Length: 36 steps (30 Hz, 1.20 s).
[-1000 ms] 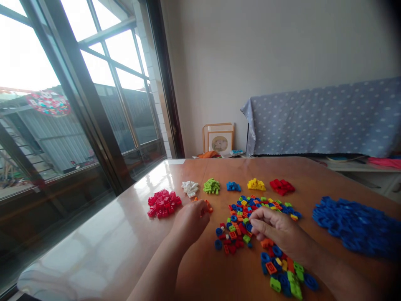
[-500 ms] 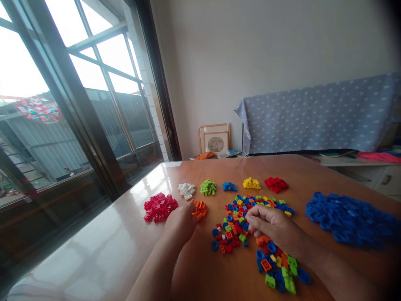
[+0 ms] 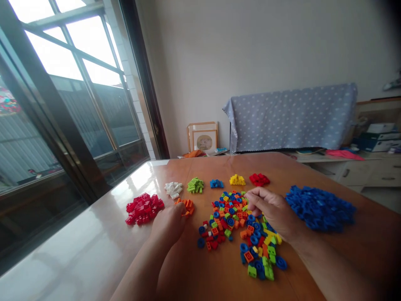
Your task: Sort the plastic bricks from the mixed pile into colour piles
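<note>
My left hand [image 3: 169, 223] rests beside a small pile of orange toy bricks [image 3: 189, 207], its fingers curled down and mostly hidden behind its back. Over the right side of a mixed heap of colourful bricks [image 3: 228, 215] hovers my right hand [image 3: 272, 207], thumb and fingers pinched together. Whatever it may hold is too small or hidden to make out. The heap mixes red, orange, green, yellow and blue pieces, some of them round, and a looser part [image 3: 265, 261] spreads toward me.
Sorted piles stand around: pinkish-red [image 3: 144, 209], white [image 3: 173, 189], green [image 3: 196, 185], blue [image 3: 216, 183], yellow [image 3: 237, 179] and red [image 3: 260, 179]. A large blue pile [image 3: 319, 207] lies right on the wooden table [image 3: 200, 276]. A glass door is at the left.
The view has turned to the right. My right hand has moved farther away and rightward over the mixed heap, uncovering bricks below it. My left hand stays beside the orange bricks.
</note>
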{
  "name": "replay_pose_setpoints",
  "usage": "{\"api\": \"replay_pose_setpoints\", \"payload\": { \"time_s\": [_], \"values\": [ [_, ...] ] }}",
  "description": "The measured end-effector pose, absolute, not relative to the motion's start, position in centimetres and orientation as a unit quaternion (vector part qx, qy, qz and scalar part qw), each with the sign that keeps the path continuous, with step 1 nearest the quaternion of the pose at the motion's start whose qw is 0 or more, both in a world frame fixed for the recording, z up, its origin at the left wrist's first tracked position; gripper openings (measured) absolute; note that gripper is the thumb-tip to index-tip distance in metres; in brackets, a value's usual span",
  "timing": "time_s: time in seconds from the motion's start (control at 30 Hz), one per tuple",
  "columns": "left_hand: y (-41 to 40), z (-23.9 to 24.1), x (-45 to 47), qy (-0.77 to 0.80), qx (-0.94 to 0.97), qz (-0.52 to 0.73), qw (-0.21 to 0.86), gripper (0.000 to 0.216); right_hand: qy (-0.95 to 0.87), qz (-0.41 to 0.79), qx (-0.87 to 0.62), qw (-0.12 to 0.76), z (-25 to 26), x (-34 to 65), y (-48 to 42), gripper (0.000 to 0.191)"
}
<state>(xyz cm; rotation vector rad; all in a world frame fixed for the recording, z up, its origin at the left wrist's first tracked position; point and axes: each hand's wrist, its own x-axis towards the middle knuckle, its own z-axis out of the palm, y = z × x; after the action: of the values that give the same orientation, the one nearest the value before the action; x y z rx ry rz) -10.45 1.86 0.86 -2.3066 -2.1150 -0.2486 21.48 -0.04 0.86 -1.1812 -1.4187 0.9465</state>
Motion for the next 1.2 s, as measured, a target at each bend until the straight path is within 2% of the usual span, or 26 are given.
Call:
{"api": "replay_pose_setpoints", "payload": {
  "time_s": [0.23, 0.47, 0.77, 1.03, 1.2],
  "values": [
    [1.6, 1.3, -9.4, -0.645, -0.753, -0.130, 0.017, 0.012, -0.596, 0.402, -0.522, 0.459, 0.8, 22.2, 0.3, 0.040],
    [0.5, 1.3, -6.6, -0.501, -0.837, -0.210, -0.060, 0.023, -0.625, 0.373, -0.538, 0.426, 0.0, 22.0, 0.8, 0.025],
    [-1.0, 1.2, -4.6, -0.398, -0.888, -0.208, -0.097, 0.034, -0.632, 0.348, -0.558, 0.410, -1.2, 22.6, 1.6, 0.024],
    [-1.5, 2.0, -4.0, -0.369, -0.901, -0.188, -0.129, 0.032, -0.638, 0.323, -0.581, 0.389, -0.8, 23.5, 1.8, 0.024],
    [-1.4, 1.8, -3.6, -0.395, -0.892, -0.177, -0.133, 0.017, -0.647, 0.314, -0.579, 0.386, -0.6, 22.9, 1.6, 0.021]
  ]
}}
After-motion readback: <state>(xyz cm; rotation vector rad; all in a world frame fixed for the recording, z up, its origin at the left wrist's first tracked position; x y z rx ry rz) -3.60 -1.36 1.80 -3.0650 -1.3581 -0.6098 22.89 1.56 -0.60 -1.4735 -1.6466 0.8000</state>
